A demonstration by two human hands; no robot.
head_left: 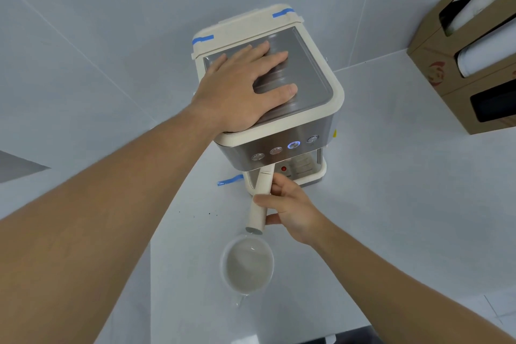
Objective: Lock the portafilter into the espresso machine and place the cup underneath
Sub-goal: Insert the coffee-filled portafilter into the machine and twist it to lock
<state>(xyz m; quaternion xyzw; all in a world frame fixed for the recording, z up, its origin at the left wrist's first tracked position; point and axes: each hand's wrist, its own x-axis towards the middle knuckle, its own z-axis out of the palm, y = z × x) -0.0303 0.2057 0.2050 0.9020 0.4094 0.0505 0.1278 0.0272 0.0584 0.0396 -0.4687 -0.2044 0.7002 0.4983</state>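
Cream plastic and brushed steel made up the boxy espresso machine (279, 120) standing on the pale grey counter (391, 204), and we take it as our landmark. Our left hand (245, 86) lay flat on the machine's ribbed metal top plate (310, 70), fingers spread wide and palm pressed down, gripping nothing. Below the machine's front panel with its four round buttons (284, 148), one lit blue, our right hand (290, 204) curled around the long cream handle of the portafilter (261, 198), thumb across the front and fingers wrapped behind. The handle ran from under the panel out toward us; its head was hidden beneath the machine, so we could not tell how it sat in the group. Just in front of the machine, near the handle's end, a clear glass cup with a whitish inside (248, 265) stood on the counter, apart from both hands. To the machine's right stood a brown cardboard cup dispenser (435, 45).
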